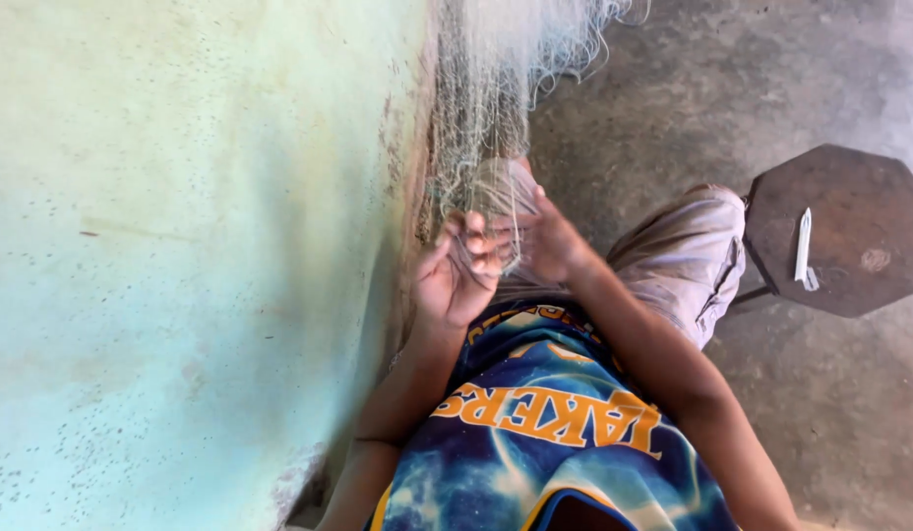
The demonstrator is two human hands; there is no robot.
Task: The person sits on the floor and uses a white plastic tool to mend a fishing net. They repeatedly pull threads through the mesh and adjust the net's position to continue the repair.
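**A:** What are the hands doing?

**B:** Both hands meet at the middle of the view, just above the person's lap. The left hand (pixel 455 275) is palm up with fingers curled, its grip closed around strands of a pale fishing net (pixel 481 108). The right hand (pixel 547 241) sits just beside it, touching the same bunch of mesh, its fingers pinched narrowly on the threads.

**A:** Where is the net?

**B:** It hangs down from the top of the view in a loose, gathered bundle, right beside a pale green wall (pixel 181 246) on the left. Its lower end lies in the two hands. The mesh is fine and whitish, and single knots are too small to make out.

**A:** What else is around?

**B:** The person sits, wearing a blue and yellow shirt (pixel 545 433) and light grey trousers (pixel 683 261). To the right, on the grey concrete floor (pixel 830 413), stands a dark, eight-sided stool (pixel 850 236). On its top lies a slim white tool (pixel 803 248), well apart from both hands; its exact kind cannot be told.
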